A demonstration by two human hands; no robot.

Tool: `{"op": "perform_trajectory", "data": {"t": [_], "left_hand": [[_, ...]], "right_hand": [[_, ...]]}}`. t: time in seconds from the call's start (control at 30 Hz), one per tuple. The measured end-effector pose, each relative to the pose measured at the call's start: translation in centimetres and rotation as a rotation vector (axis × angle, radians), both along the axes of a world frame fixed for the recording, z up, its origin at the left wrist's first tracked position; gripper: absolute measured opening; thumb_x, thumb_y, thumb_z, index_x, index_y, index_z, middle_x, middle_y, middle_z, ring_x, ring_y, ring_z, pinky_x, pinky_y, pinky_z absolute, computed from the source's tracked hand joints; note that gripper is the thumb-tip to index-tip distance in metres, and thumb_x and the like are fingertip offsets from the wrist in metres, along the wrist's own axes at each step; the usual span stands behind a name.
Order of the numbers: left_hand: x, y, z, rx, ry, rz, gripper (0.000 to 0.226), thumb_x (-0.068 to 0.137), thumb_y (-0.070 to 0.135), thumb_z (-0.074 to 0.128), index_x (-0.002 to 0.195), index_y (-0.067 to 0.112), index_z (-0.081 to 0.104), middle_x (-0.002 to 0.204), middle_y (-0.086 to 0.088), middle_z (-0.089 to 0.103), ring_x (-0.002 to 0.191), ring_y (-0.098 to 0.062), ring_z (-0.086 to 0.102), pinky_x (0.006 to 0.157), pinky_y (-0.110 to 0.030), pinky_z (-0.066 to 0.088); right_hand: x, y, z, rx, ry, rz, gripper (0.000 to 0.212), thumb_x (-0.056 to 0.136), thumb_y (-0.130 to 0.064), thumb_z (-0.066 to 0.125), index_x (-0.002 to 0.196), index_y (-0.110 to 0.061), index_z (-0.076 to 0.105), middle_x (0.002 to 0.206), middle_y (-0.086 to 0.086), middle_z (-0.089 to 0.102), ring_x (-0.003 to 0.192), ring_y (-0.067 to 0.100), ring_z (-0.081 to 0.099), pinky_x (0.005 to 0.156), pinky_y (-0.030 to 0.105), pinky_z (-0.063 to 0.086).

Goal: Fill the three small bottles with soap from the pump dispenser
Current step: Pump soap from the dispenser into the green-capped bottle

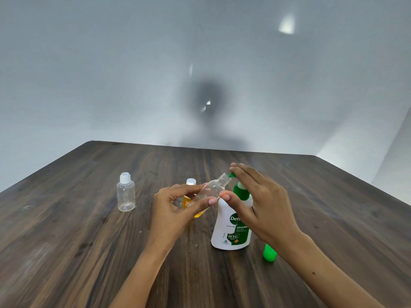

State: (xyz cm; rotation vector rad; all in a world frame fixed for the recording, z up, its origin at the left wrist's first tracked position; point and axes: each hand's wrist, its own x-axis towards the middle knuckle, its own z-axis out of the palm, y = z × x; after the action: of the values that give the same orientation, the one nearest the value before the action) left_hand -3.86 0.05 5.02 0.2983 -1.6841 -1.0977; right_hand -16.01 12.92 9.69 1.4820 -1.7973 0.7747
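My left hand grips a small clear bottle, tilted with its open neck up against the green spout of the white pump dispenser. A little yellow soap lies in the low end of the tilted bottle. My right hand lies flat over the green pump head, fingers straight, thumb near the bottle. Behind my left hand stands a capped small bottle with yellow soap in it, partly hidden. An empty capped clear bottle stands upright to the left.
A green cap lies on the dark wooden table right of the dispenser, partly under my right forearm. A pale wall rises behind the table's far edge.
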Motion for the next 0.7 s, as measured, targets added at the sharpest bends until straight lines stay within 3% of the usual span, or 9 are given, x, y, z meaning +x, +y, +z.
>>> {"op": "perform_trajectory", "data": {"t": [0.1, 0.6, 0.7], "left_hand": [[-0.03, 0.00, 0.00, 0.007, -0.007, -0.010, 0.032, 0.060, 0.040, 0.082, 0.091, 0.037, 0.076, 0.085, 0.017, 0.074, 0.086, -0.007, 0.068, 0.073, -0.014, 0.052], [0.01, 0.12, 0.18, 0.025, 0.012, -0.016, 0.029, 0.057, 0.042, 0.083, 0.085, 0.045, 0.075, 0.083, 0.017, 0.074, 0.083, -0.004, 0.068, 0.072, -0.014, 0.052], [0.04, 0.21, 0.13, 0.036, 0.008, -0.016, 0.030, 0.057, 0.041, 0.083, 0.087, 0.039, 0.076, 0.084, 0.016, 0.074, 0.084, -0.003, 0.068, 0.072, -0.014, 0.051]], "right_hand": [[0.00, -0.01, 0.51, 0.002, 0.007, -0.005, 0.077, 0.092, -0.067, 0.024, 0.113, -0.008, 0.067, 0.117, 0.005, 0.066, 0.104, 0.019, 0.064, 0.086, 0.024, 0.041], [-0.06, -0.10, -0.02, 0.007, -0.036, 0.016, 0.075, 0.090, -0.069, 0.028, 0.111, -0.009, 0.068, 0.113, 0.003, 0.068, 0.098, 0.019, 0.066, 0.082, 0.023, 0.045], [-0.23, 0.10, 0.20, 0.009, -0.005, 0.004, 0.076, 0.091, -0.068, 0.025, 0.113, -0.009, 0.067, 0.116, 0.004, 0.067, 0.100, 0.020, 0.066, 0.084, 0.024, 0.042]]}}
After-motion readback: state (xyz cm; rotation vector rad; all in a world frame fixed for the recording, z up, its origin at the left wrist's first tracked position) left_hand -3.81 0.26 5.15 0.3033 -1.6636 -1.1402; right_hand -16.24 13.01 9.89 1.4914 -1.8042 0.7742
